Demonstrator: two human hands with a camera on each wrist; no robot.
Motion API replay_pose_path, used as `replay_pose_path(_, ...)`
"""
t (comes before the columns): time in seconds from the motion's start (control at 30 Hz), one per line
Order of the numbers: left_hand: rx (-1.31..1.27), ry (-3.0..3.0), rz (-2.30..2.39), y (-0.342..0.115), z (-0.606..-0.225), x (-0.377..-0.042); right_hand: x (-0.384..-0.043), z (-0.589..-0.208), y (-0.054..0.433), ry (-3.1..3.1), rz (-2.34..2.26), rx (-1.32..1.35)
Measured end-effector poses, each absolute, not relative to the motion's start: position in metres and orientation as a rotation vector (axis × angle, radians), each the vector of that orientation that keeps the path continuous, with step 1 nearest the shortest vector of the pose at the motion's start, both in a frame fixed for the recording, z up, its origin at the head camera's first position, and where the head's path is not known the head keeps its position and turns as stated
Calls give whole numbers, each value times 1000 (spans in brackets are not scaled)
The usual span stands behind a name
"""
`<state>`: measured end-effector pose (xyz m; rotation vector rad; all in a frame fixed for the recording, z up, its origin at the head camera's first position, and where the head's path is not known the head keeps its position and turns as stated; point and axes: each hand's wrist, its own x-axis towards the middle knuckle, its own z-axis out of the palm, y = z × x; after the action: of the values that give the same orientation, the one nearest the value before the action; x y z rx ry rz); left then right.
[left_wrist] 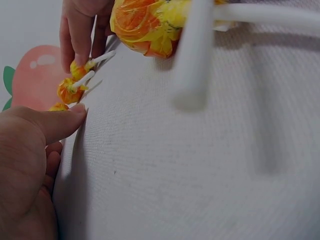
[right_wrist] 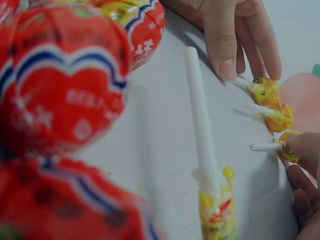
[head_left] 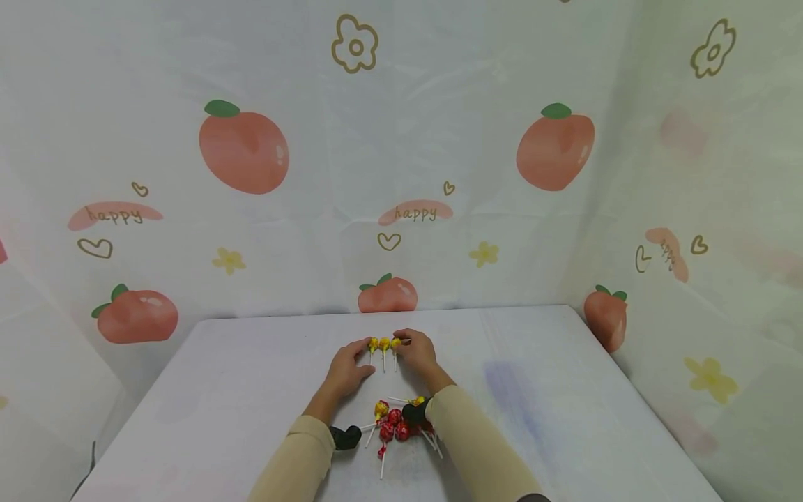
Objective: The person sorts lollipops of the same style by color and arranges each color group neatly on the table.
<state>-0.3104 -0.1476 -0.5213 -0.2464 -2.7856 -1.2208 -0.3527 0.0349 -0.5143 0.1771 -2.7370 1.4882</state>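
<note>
Three yellow-wrapped lollipops stand side by side in a row with sticks toward me: a left one point(head_left: 373, 344), a middle one point(head_left: 385, 344) and a right one point(head_left: 396, 344). My left hand point(head_left: 347, 369) is at the left lollipop, its fingertips against the wrapped head and its thumb apart near the stick point(right_wrist: 242, 80). With thumb and fingers, my right hand point(head_left: 417, 352) pinches the right lollipop's head, partly covering it. The middle lollipop point(right_wrist: 279, 118) sits between the hands, touched by neither in the right wrist view.
Nearer me, between the forearms, lies a pile of red-wrapped lollipops point(head_left: 387, 432) with a few yellow ones point(head_left: 381, 410) and sticks pointing several ways. Black wrist straps point(head_left: 346, 438) hang close to it. The white table point(head_left: 251, 390) meets a printed curtain point(head_left: 301, 265) behind.
</note>
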Motion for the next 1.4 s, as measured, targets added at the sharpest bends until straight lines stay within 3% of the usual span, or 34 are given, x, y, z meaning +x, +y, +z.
replay_pose_path(0.7,-237,-2786,-1218,-146,-523,-310,-345,-500,65,-2736,1527,145)
replay_pose_path(1.13,-238,-2780,-1177,-145,-523,-311,-313,-501,87,-2826,1717,194)
replay_pose_path(1.4,-232,-2793,-1162,-144,-523,-309,-289,-501,91,-2942,1562,329)
